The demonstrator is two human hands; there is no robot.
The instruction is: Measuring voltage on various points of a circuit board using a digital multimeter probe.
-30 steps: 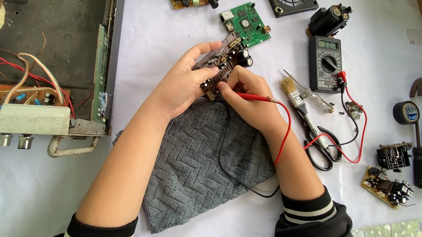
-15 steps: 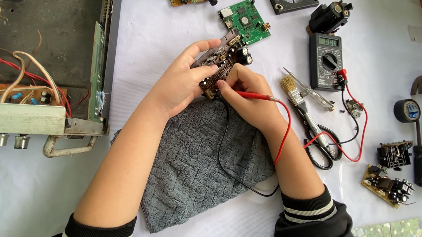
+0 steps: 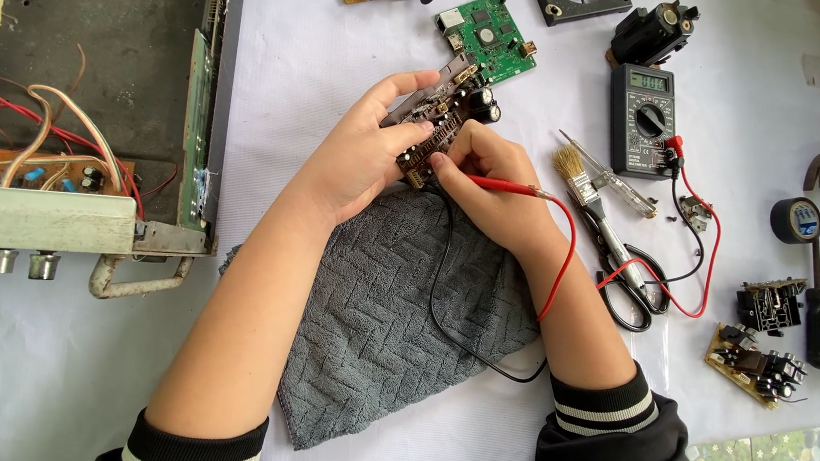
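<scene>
We see a small brown circuit board held just above centre frame, over the top edge of a grey towel; much of its face is hidden by fingers, so we cannot make out which component is being touched. Our left hand curls around the board's left side, gripping it. Our right hand is closed in a pinch on a red probe, its tip lost against the board. The probe's red lead and a black one run right to a black multimeter in the upper right. Between them lie a brush and scissors. A green board sits just above. An open metal chassis at the left is cut off by the frame.
</scene>
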